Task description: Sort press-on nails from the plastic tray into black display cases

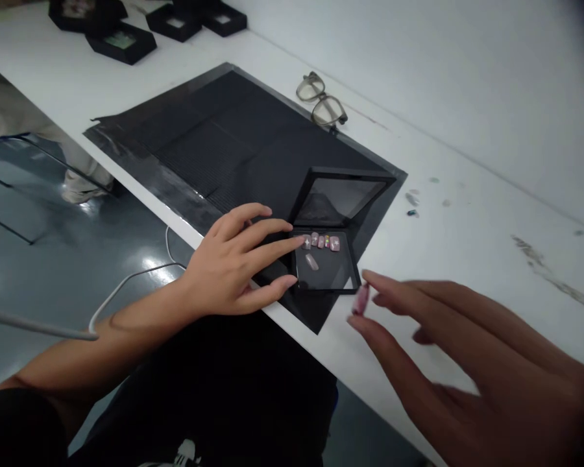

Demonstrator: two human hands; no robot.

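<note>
A black display case with its windowed lid raised stands on a dark mat. Inside it, several decorated pink press-on nails form a row. One pale press-on nail lies apart below them. My left hand is open, fingers spread, at the case's left edge. One fingertip reaches the leftmost nail in the row; whether it presses on it I cannot tell. Just off the case's near right corner, my right hand pinches a pink press-on nail between thumb and forefinger.
The black mat covers much of the white table. Glasses rest at its far edge. Small loose pieces are scattered to the right. Several black boxes stand far left. A cable hangs beside my left forearm.
</note>
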